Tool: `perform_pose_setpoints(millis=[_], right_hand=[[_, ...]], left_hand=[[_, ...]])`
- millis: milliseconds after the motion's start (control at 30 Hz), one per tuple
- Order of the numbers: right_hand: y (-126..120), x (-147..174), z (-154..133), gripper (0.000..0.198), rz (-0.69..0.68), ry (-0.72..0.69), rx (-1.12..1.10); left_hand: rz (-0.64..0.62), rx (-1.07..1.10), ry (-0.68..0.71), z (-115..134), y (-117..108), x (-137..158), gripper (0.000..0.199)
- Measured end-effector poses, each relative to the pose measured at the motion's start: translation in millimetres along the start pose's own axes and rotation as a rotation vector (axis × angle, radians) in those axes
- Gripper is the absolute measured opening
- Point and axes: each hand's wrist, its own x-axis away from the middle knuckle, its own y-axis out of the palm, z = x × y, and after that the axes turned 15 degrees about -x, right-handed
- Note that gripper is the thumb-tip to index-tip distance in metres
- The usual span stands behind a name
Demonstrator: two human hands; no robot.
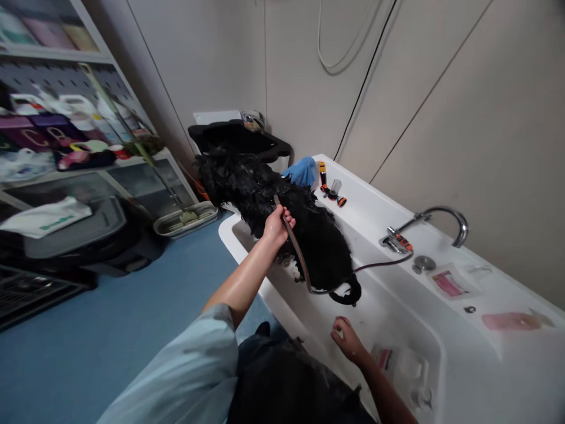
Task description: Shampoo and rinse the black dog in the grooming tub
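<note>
While my left hand (277, 225) grips the hose (296, 247) against the wet dog (282, 206) in the tub (397, 306), my right (346, 338) hangs loosely curled, holding nothing, just inside the rim.

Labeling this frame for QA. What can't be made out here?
- Head view: the end of the hose in the left hand is hidden against the black dog.
- Dog's head: lost in dark fur and the black basin behind it.
- Right hand: whether it holds anything cannot be told.
- Shelf bottles: blurred, labels unreadable.
- Packets on the tub rim: too blurred to identify.
</note>
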Motion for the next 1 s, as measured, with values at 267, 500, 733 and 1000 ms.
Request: perform_pose_setpoints(millis=[267,500,733,1000], right_hand=[[42,-70,-127,0.071,0.446,-0.228,-0.243],[-12,-75,-198,0.042,0.446,-0.349,-0.123],[-32,-76,-215,0.046,0.459,-0.301,-0.224],[-53,-44,-203,0.048,0.549,-0.201,-0.154]], left_hand=[[-0.287,-0.207,-0.125,-85,26,51,0.030],[-0.080,-1.602,1.141,32,-45,-81,0.039],[-0.525,-2.420,1.040,-48,19,-93,0.075],[-0.995,-2.303,0.865,-142,35,-71,0.073]])
